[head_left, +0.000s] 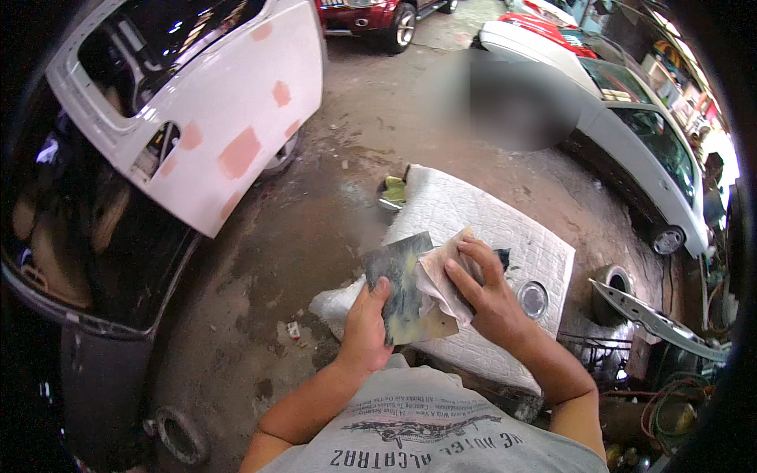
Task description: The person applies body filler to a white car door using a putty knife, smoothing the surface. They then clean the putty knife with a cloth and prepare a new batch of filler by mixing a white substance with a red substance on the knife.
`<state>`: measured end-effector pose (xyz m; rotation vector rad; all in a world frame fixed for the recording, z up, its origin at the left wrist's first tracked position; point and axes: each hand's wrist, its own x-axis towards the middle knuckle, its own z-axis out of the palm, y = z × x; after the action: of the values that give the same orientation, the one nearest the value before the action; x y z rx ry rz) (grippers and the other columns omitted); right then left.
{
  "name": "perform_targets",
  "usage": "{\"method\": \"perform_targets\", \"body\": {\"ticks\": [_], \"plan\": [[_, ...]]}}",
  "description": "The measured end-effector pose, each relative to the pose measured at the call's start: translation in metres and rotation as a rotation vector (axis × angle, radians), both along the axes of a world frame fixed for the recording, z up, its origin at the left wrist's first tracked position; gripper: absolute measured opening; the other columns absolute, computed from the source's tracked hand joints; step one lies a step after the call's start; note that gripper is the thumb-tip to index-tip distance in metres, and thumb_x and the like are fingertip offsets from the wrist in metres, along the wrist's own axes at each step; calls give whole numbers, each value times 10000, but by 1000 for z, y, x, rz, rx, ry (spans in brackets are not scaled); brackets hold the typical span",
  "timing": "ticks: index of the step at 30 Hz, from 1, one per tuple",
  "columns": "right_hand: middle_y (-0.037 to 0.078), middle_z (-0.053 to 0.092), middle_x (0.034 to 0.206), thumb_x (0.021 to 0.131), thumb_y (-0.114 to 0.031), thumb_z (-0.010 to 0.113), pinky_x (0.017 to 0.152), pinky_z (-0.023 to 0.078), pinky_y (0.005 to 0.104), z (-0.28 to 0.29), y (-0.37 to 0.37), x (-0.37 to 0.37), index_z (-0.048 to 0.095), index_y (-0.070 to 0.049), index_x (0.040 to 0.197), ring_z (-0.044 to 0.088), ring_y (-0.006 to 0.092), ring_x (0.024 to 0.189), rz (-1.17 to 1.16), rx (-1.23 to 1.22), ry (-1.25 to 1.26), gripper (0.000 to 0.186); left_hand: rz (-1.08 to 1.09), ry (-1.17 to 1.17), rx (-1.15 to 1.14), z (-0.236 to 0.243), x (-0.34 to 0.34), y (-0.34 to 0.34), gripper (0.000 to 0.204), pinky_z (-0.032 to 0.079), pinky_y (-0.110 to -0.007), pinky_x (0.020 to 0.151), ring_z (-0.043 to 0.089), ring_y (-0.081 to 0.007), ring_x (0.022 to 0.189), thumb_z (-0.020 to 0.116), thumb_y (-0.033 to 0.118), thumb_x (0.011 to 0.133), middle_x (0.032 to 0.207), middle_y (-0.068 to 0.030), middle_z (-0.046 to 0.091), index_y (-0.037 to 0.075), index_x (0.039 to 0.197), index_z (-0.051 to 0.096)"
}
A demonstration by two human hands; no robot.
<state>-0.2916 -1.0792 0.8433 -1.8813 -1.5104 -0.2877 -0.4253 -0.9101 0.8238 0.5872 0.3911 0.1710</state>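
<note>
A flat rectangular board (398, 276), dark and smeared with pale yellow, is tilted in front of my body. My left hand (367, 327) grips its near left edge, thumb on top. My right hand (490, 296) has a crumpled pale pinkish-beige cloth or paper (443, 276) under its curled fingers, against the board's right side. Below both hands spreads a white quilted sheet (481, 201) over a low support. To the right of my right hand, a round silvery lid or tin (533, 299) rests on the sheet. Something small and dark (503, 257) shows behind my right fingers.
On the left stands a white vehicle body panel (229, 102) with pink patches, beside dark glass. A silver car (646, 134) is parked at right. A green-and-dark container (392, 191) is beyond the sheet. A tire (613, 288) and a long metal strip (662, 319) lie right.
</note>
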Motion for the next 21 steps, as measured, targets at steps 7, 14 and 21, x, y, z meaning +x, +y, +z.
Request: {"method": "perform_targets", "body": {"ticks": [7, 14, 21], "plan": [[223, 414, 1428, 690, -73, 824, 1125, 351, 537, -66, 13, -50, 548, -183, 1402, 414, 467, 1354, 170, 106, 207, 772, 172, 105, 72, -9, -55, -24, 402, 518, -425, 997, 601, -253, 1190, 431, 265, 1062, 1323, -127, 571, 36, 1392, 439], [222, 452, 1381, 702, -115, 812, 1119, 361, 536, -62, 30, -96, 596, -196, 1358, 442, 456, 1316, 285, 50, 199, 695, 175, 102, -126, -28, -119, -4, 382, 519, -464, 997, 618, -280, 1168, 455, 248, 1047, 1312, -140, 585, 35, 1364, 463], [228, 460, 1365, 757, -80, 735, 1121, 361, 544, -61, 73, -160, 603, -196, 1343, 440, 458, 1320, 390, -13, 176, 612, 189, 56, -238, -46, -206, 34, 398, 530, -460, 991, 622, -287, 1166, 467, 269, 1046, 1289, -150, 597, 34, 1368, 461]]}}
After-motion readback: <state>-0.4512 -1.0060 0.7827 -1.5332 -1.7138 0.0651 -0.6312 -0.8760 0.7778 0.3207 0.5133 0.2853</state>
